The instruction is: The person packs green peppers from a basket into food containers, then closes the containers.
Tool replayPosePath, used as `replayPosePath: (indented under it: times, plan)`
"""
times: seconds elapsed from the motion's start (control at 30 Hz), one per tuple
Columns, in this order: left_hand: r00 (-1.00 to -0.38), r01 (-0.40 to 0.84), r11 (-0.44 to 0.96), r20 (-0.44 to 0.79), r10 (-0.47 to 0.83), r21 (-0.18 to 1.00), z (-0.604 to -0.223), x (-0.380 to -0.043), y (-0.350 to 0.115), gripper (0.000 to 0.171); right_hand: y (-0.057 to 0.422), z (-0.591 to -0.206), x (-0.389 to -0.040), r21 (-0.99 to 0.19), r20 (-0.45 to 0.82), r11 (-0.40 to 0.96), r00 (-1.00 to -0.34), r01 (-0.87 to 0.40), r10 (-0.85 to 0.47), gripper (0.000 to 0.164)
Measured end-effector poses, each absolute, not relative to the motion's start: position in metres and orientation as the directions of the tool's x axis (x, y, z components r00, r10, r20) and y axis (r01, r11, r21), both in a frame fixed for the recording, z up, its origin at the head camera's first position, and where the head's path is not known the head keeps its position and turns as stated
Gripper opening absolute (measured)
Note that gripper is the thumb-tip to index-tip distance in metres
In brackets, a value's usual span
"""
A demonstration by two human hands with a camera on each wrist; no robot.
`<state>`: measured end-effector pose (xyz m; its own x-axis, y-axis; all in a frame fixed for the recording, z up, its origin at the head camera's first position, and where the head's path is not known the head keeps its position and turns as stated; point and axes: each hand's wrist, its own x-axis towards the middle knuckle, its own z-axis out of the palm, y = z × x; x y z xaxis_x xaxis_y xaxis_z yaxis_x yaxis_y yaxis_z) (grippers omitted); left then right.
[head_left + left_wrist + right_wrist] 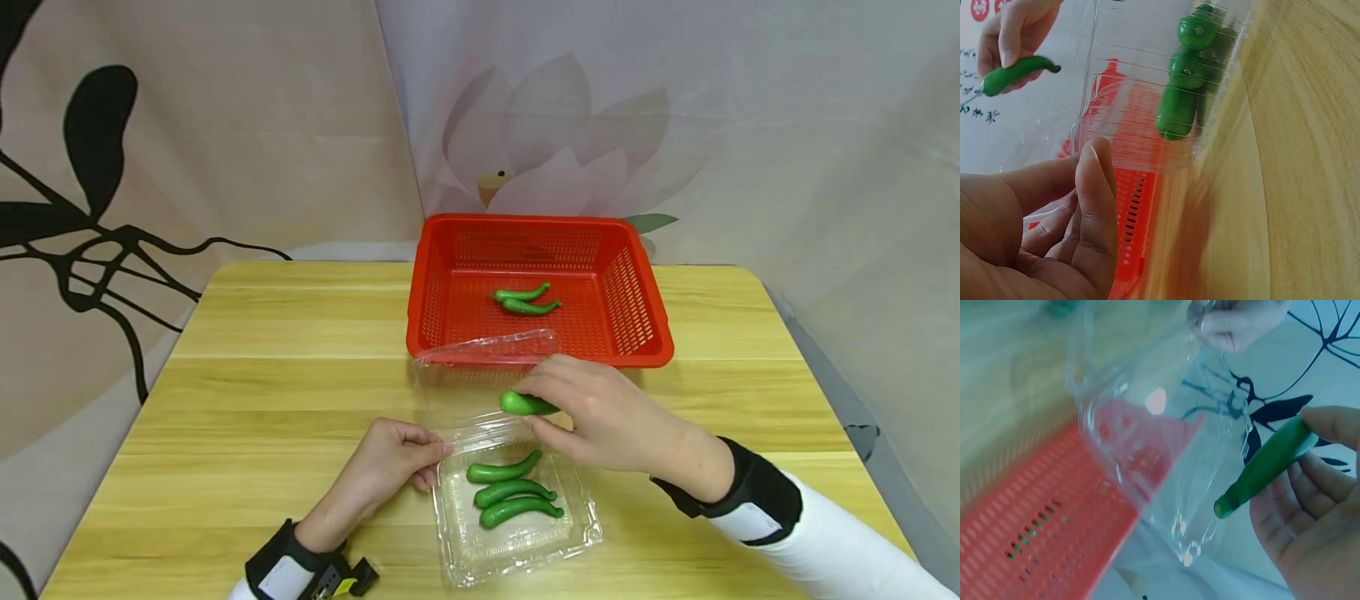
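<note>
My right hand (600, 412) pinches a green chili pepper (1269, 464) between thumb and fingers, above the hinge side of a clear plastic clamshell box (517, 552). The box lies on the table with its lid (457, 392) raised toward the back. Three green peppers (516, 492) lie side by side in its base. At the box's left edge, near the hinge, my left hand (393, 462) pinches the plastic between thumb and index finger. In the left wrist view, the thumb (1096, 181) presses against the clear rim.
Behind the box stands a red perforated basket (652, 333) with two green peppers (528, 302) inside. The raised lid overlaps its front edge in the head view. The wooden table (300, 375) ends at a printed cloth backdrop (300, 125).
</note>
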<state>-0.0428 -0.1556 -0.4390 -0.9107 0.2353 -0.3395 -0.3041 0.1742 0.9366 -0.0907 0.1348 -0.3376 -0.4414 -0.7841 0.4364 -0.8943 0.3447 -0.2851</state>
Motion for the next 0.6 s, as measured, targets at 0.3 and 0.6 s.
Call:
replayPosePath:
  times: [0.3,0.6]
  plan:
    - [-0.909,-0.307,0.173,-0.342,0.238,0.936,-0.438,-0.043,-0.156,0.023,0.13,-0.355,-0.07,-0.283,0.371,0.322,-0.413,-0.903,-0.832,0.024]
    - [-0.909,-0.31,0.161,-0.342,0.24,0.937,-0.438,-0.043,-0.156,0.023,0.127,-0.374,-0.053,-0.302,0.269,0.324,-0.407,-0.896,-0.873,0.019]
